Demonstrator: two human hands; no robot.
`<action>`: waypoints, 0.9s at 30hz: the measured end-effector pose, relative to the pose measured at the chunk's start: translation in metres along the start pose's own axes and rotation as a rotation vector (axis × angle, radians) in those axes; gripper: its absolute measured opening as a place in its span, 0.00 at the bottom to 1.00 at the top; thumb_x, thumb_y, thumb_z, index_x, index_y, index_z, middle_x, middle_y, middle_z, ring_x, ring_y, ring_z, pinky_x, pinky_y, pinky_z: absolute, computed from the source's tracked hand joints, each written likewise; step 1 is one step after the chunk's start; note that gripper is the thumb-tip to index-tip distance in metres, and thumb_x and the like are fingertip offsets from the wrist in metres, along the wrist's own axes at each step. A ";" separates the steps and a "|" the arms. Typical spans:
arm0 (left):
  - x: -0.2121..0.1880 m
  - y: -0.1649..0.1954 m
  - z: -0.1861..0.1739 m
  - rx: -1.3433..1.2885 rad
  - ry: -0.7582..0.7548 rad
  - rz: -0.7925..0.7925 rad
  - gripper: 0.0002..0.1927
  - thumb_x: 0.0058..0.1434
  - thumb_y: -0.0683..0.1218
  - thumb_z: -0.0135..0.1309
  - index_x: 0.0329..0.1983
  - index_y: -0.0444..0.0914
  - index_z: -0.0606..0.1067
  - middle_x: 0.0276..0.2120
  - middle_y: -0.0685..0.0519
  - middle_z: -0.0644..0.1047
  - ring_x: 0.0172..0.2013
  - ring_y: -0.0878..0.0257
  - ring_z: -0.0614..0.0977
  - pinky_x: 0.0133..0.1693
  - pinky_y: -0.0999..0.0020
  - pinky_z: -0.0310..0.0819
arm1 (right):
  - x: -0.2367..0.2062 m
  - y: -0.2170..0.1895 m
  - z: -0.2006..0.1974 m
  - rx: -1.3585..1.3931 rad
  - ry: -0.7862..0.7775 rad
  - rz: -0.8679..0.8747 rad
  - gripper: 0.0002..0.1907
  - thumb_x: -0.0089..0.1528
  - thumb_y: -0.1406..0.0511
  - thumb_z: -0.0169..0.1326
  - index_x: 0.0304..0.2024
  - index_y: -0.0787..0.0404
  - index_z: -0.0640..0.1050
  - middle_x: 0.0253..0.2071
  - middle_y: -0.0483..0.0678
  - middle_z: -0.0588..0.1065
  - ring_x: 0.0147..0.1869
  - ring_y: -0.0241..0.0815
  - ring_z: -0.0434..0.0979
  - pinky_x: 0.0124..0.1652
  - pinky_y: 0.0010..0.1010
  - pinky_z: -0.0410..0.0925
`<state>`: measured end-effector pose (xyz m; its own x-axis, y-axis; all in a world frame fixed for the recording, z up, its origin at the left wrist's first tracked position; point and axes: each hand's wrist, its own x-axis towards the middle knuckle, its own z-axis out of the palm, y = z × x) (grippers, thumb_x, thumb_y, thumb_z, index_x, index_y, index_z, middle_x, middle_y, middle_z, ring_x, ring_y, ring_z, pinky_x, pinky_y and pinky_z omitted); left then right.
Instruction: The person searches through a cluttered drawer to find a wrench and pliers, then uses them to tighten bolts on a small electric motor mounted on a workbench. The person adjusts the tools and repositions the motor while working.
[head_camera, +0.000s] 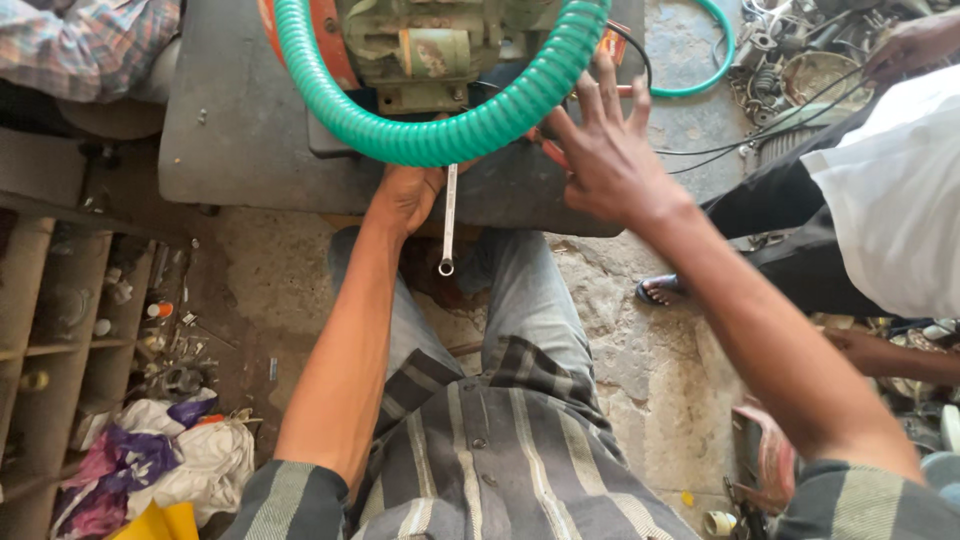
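We see our left hand (405, 195) closed around a slim silver metal spanner (449, 222), ring end hanging toward us, just below the ribbed green plastic hose (440, 135) looping over the grey slab (235, 130). Right of it, our right hand (605, 150) is spread open, holding nothing, fingertips near the hose.

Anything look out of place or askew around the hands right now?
The spanner in the left hand hangs off the slab's edge, ring end down. The green hose loops loosely across the motor; the right hand is spread, empty.
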<state>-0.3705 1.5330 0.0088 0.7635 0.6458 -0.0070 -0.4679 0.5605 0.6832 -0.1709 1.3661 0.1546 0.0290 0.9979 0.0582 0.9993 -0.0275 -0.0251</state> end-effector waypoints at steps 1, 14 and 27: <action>0.001 -0.001 -0.002 0.008 0.016 0.018 0.20 0.67 0.47 0.60 0.59 0.36 0.72 0.52 0.49 0.79 0.54 0.55 0.82 0.61 0.45 0.77 | 0.005 0.005 -0.002 -0.031 -0.042 -0.017 0.48 0.45 0.65 0.65 0.68 0.51 0.62 0.70 0.66 0.51 0.76 0.74 0.40 0.59 0.79 0.46; 0.004 -0.005 -0.011 0.037 0.040 -0.034 0.18 0.68 0.50 0.60 0.56 0.37 0.74 0.49 0.51 0.80 0.51 0.58 0.83 0.61 0.47 0.78 | -0.022 0.025 0.005 -0.056 0.288 -0.102 0.26 0.62 0.71 0.57 0.64 0.53 0.77 0.71 0.50 0.67 0.65 0.55 0.65 0.58 0.54 0.62; -0.001 0.001 -0.005 0.048 -0.049 -0.043 0.20 0.66 0.47 0.62 0.57 0.33 0.75 0.55 0.47 0.79 0.57 0.54 0.81 0.66 0.47 0.74 | -0.016 0.022 0.008 -0.117 0.306 -0.128 0.28 0.66 0.64 0.59 0.69 0.43 0.76 0.75 0.55 0.62 0.72 0.61 0.60 0.59 0.64 0.59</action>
<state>-0.3733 1.5352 0.0059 0.8038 0.5949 -0.0017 -0.4137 0.5610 0.7170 -0.1491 1.3499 0.1448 -0.1084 0.9301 0.3508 0.9908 0.0721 0.1149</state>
